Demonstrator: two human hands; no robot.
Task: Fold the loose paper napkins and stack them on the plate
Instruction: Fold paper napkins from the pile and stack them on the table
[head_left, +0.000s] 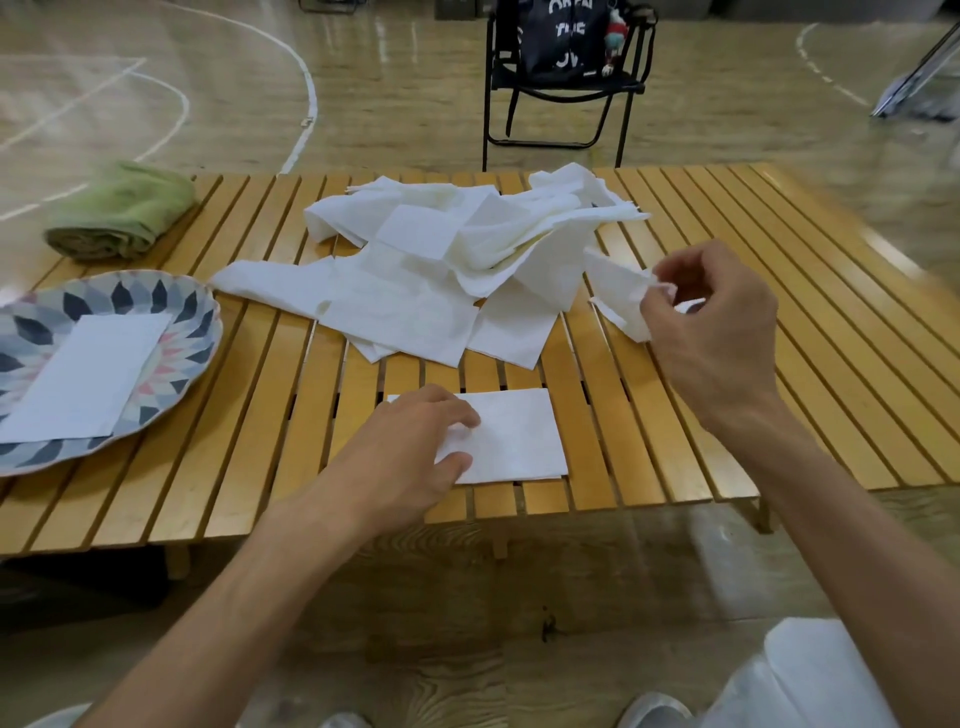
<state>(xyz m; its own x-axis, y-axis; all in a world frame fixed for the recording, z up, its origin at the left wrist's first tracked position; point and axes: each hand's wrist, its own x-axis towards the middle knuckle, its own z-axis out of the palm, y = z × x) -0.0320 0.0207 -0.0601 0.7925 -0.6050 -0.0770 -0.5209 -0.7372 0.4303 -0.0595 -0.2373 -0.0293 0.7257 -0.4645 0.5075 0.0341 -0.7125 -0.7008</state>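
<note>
On plate, one folded napkin

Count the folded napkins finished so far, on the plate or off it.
2: one folded napkin lies on the patterned plate; another lies on the table's near edge under the left hand. More may lie beneath the plate's top one.

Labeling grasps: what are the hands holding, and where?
Right hand pinches a loose napkin at its right edge. Left hand presses the folded napkin at its left end.
</note>
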